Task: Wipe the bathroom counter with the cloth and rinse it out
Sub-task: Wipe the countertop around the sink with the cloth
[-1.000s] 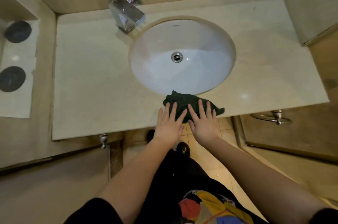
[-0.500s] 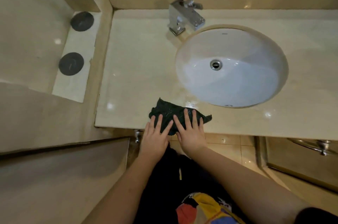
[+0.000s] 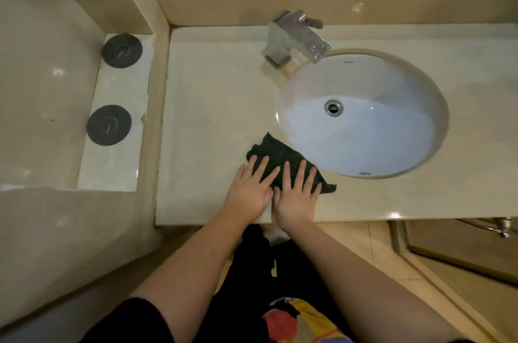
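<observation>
Head view: left hand (image 3: pixel 249 188) and right hand (image 3: pixel 297 194) lie side by side, fingers straight and slightly spread, pressing flat on dark green cloth (image 3: pixel 276 153). Cloth sits crumpled on counter (image 3: pixel 213 107) near the front edge, just beside the sink basin (image 3: pixel 392 129) rim. Chrome faucet (image 3: pixel 294 39) stands behind the basin at the wall.

The bare left hand (image 3: pixel 249 188) and bare right hand (image 3: pixel 298 194) are laid flat, palms down, thumbs touching, fingers (image 3: pixel 302 174) spread toward 12 o'clock.
</observation>
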A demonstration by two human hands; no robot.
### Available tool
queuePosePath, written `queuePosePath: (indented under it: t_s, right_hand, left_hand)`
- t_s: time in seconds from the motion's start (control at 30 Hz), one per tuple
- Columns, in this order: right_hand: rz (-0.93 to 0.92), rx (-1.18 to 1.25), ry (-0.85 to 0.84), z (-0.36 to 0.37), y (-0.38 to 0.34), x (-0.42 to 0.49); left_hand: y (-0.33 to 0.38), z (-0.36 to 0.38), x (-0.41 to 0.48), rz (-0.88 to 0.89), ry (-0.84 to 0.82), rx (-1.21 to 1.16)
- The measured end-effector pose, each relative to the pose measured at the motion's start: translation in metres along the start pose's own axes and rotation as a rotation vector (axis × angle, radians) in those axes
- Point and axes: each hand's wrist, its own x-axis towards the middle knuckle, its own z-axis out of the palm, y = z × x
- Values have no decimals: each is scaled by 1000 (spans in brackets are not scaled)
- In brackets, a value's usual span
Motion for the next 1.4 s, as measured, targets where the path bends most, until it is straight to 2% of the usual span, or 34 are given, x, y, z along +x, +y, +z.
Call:
queuePosePath:
  t_s: [0.2, 0.37, 0.47, 0.57, 0.63, 1.0, 1.17, 1.4]
  right_hand:
    - [-10, -25, 16, -22, 26, 28]
    - [-84, -18, 60, -19, 17, 37]
    - [-181, -36, 68, -19, 0, 51]
    - [-295, -39, 87, -34, -26, 77]
    - [-344, -51, 62, -45, -43, 102]
    - [-411, -99, 70, -107, -114, 233]
    - [-382, -77, 121, -120, -146, 273]
    - [-509, -78, 129, -137, -190, 314]
  left_hand:
    - [7, -16, 40, 69, -33, 29]
    - [6, -21, 42, 35, -22, 68]
    - [-10, -20, 37, -81, 32, 75]
    - [-39, -33, 45, -177, -46, -8]
    - [-56, -48, 60, -241, -41, -56]
    - [-140, -119, 170, -289, -20, -65]
    - [-172, -140, 207, -299, 8, -27]
    - [-211, -149, 228, -360, 67, 34]
